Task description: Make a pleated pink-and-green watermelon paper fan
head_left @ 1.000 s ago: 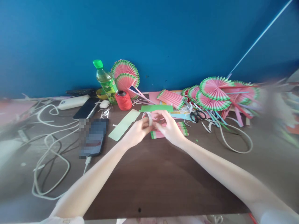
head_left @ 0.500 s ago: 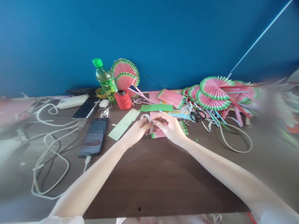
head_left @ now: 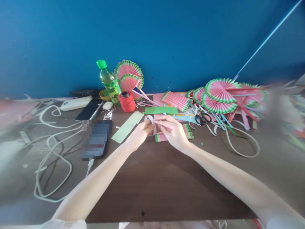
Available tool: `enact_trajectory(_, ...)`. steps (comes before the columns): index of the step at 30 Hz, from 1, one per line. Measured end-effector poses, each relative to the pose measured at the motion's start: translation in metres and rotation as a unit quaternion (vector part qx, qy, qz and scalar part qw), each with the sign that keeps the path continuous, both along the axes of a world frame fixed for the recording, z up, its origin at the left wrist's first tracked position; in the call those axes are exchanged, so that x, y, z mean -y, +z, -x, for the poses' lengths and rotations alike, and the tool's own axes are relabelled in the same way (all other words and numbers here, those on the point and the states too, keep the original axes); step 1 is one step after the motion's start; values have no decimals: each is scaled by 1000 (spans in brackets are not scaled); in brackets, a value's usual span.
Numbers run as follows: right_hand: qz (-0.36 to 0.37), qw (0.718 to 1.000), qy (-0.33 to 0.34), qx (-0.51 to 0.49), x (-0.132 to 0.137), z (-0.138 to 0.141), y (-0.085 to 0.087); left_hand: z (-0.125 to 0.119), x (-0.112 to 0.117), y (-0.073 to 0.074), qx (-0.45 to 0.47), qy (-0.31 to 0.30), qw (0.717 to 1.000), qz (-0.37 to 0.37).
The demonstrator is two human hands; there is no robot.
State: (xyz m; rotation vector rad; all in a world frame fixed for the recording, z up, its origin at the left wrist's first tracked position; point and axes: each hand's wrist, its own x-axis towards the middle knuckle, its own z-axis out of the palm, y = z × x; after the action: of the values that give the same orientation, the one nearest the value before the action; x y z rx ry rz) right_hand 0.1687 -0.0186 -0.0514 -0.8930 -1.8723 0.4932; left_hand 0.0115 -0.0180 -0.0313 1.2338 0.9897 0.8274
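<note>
My left hand (head_left: 142, 132) is closed around a thin whitish roll of tape (head_left: 154, 129), held on edge above the table. Close on its right, my right hand (head_left: 173, 130) pinches with thumb and forefinger near the roll's rim; what lies between those fingertips is too small to make out. Partly hidden under my right hand lies a pleated pink paper strip (head_left: 161, 137) with green edges. Just behind the hands is a flat green paper strip (head_left: 160, 110), and a pale green paper piece (head_left: 126, 128) lies left of my left hand.
Pink-green paper fans (head_left: 220, 92) are heaped at the back right, by black scissors (head_left: 203, 118). At the back left stand a red thread spool (head_left: 127, 102) and a green-capped bottle (head_left: 111, 84). Left are a phone (head_left: 98, 140) and looping white cables (head_left: 51, 165).
My right hand's fingers have drawn together a little at the tape roll. My left hand keeps its hold. The whole view has shifted slightly.
</note>
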Motion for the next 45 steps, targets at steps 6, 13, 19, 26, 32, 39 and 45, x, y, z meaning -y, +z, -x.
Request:
enact_trajectory(6, -3, 1000, -5, -16, 2, 2, -1, 1, 0, -4, -33, 9, 999, -22)
enact_trajectory(13, 46, 997, -9, -63, 3, 2, -1, 2, -1, -10, -102, 19, 992, -67)
enact_trajectory(19, 20, 997, -25, -67, 5, 5, -3, -3, 5, -4, -141, 19, 982, -124)
enact_trajectory(26, 27, 999, 10, -38, 1, -1, 1, -6, 12, 7, -242, 18, 955, -170)
enact_trajectory(32, 55, 998, 29, -34, 1, 0, 2, -8, 16, 9, -268, 14, 946, -180)
enact_trajectory(39, 10, 1000, 24, 10, 3, 3, -3, -11, 17, 2, -262, 37, 946, -185)
enact_trajectory(45, -33, 999, 34, 23, 3, 5, -7, -10, 16, -3, -202, 58, 963, -169)
